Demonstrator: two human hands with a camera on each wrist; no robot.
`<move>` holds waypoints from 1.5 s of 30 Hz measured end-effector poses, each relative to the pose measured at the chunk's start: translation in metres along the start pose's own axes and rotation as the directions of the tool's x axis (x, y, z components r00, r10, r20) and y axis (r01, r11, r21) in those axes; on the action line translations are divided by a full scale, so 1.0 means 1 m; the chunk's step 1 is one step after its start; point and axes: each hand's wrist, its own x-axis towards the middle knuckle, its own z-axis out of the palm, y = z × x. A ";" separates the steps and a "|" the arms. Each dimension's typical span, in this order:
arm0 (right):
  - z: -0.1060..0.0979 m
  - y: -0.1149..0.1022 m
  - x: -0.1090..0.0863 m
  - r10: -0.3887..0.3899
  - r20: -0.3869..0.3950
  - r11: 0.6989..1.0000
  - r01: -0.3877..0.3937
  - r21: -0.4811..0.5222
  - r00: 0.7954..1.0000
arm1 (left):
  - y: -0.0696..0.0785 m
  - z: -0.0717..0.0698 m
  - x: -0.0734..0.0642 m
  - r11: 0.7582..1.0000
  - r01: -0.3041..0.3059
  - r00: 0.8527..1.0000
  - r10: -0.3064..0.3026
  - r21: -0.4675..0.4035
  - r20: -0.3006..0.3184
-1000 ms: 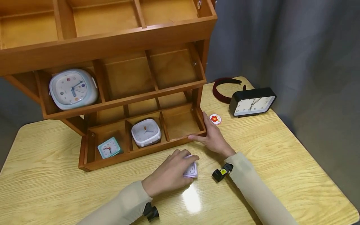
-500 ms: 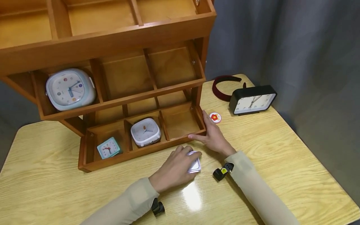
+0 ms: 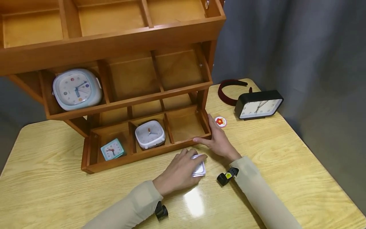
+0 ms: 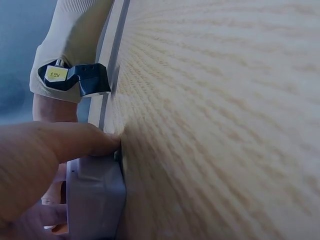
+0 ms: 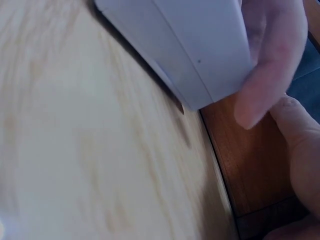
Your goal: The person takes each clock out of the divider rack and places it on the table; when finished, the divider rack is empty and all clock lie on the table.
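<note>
My left hand (image 3: 192, 160) grips a small white clock (image 3: 198, 168) that lies on the yellow wooden table (image 3: 286, 152), just in front of the wooden shelf unit (image 3: 114, 41). In the left wrist view a finger (image 4: 65, 142) presses on the clock (image 4: 95, 200). My right hand (image 3: 211, 136) rests with straight fingers on the front right corner of the bottom tray (image 3: 148, 152). The right wrist view shows the clock (image 5: 190, 45) close up, with the tray's wood (image 5: 250, 170) beside it.
The bottom tray holds a small teal clock (image 3: 112, 149) and a white square clock (image 3: 150, 134); its right compartment (image 3: 186, 125) holds nothing. A large pale-blue clock (image 3: 76, 89) sits on the middle shelf. A black clock (image 3: 258, 105), a dark red headband (image 3: 228, 90) and a flower badge (image 3: 220, 121) lie at the right.
My left hand has slid the small clock a little toward the shelf and turned it, so its face no longer shows. My right hand has stayed on the tray corner.
</note>
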 end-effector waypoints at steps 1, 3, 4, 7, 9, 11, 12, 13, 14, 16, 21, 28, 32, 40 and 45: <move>0.001 0.000 0.000 0.003 0.002 1.000 -0.003 0.005 1.000 | 0.000 0.000 -0.001 1.000 0.004 1.000 -0.004 0.000 0.004; 0.001 0.000 0.000 -0.001 0.004 1.000 0.001 0.010 1.000 | 0.000 -0.001 -0.003 1.000 0.017 1.000 -0.017 -0.003 0.009; 0.002 -0.001 0.000 0.000 0.006 1.000 0.000 0.009 1.000 | 0.001 -0.003 -0.004 1.000 0.025 1.000 -0.025 -0.007 0.011; 0.003 -0.002 0.000 0.012 0.014 1.000 -0.012 -0.005 1.000 | 0.002 -0.008 -0.008 0.999 0.040 0.999 -0.040 -0.014 0.010; 0.002 -0.002 0.000 0.028 0.020 0.999 -0.027 -0.019 0.999 | 0.002 -0.012 -0.011 0.999 0.042 0.999 -0.042 -0.015 0.004; 0.001 -0.003 0.000 0.036 0.025 0.999 -0.035 -0.026 0.999 | 0.002 -0.017 -0.013 0.999 0.039 0.999 -0.039 -0.022 -0.002; 0.000 -0.003 0.000 0.037 0.026 0.999 -0.036 -0.031 0.999 | 0.002 -0.020 -0.013 0.999 0.038 0.999 -0.038 -0.028 -0.004; -0.001 -0.003 0.000 0.040 0.025 0.999 -0.039 -0.034 0.999 | 0.001 -0.023 -0.014 0.999 0.037 0.999 -0.037 -0.035 -0.008; -0.003 -0.003 0.000 0.041 0.023 0.999 -0.040 -0.037 0.999 | 0.000 -0.026 -0.014 0.998 0.035 0.999 -0.036 -0.042 -0.013; -0.005 -0.003 0.000 0.040 0.018 0.998 -0.039 -0.043 0.999 | -0.002 -0.031 -0.015 0.998 0.036 0.999 -0.038 -0.056 -0.026; -0.007 -0.001 -0.001 0.033 0.006 0.998 -0.032 -0.056 0.999 | -0.010 -0.042 -0.017 0.996 0.055 0.997 -0.059 -0.068 -0.052; -0.003 0.000 -0.001 0.019 0.007 0.998 -0.019 -0.052 1.000 | -0.025 -0.055 -0.026 0.992 0.086 0.992 -0.094 -0.098 -0.080; -0.002 -0.001 0.000 0.009 0.007 0.999 -0.008 -0.041 1.000 | -0.038 -0.063 -0.033 0.987 0.126 0.986 -0.135 -0.100 -0.099; -0.001 0.000 -0.001 0.045 0.026 0.997 -0.043 -0.065 0.999 | -0.075 -0.076 -0.038 0.972 0.210 0.964 -0.224 -0.106 -0.144; 0.001 0.000 0.000 0.050 0.035 0.997 -0.048 -0.061 0.998 | -0.099 -0.079 -0.038 0.952 0.279 0.947 -0.294 -0.124 -0.131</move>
